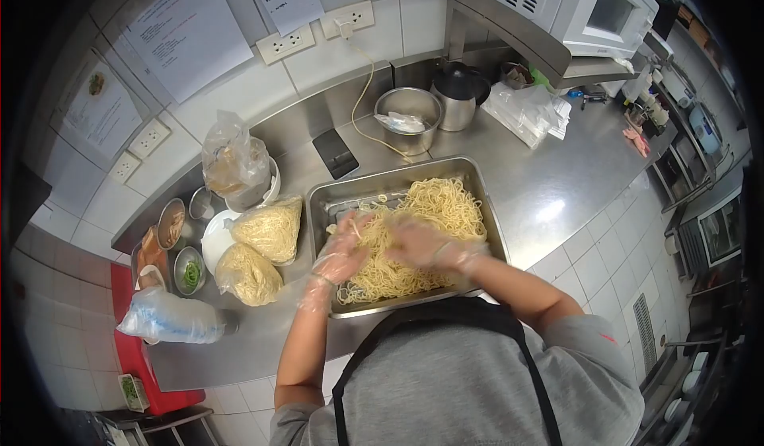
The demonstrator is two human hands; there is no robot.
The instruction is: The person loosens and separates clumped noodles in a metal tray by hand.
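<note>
Yellow noodles [442,207] lie loose in a large rectangular metal tray [493,235], heaped highest at its right and back. My left hand [344,249], in a clear plastic glove, is over the tray's left part, touching noodles at their left edge, fingers apart. Over the middle of the heap is my right hand [418,241], gloved too; motion blurs its fingers, and what they hold, if anything, cannot be made out. Left of the tray, two clear bags of noodles [268,229] rest near a white plate [216,239].
Behind the tray stand a metal bowl [408,113], a metal jug [455,100] and a black device [336,154]. Small bowls [189,271] and a plastic-wrapped bundle [171,319] are at the left. A microwave [593,12] sits on a raised shelf at the back right.
</note>
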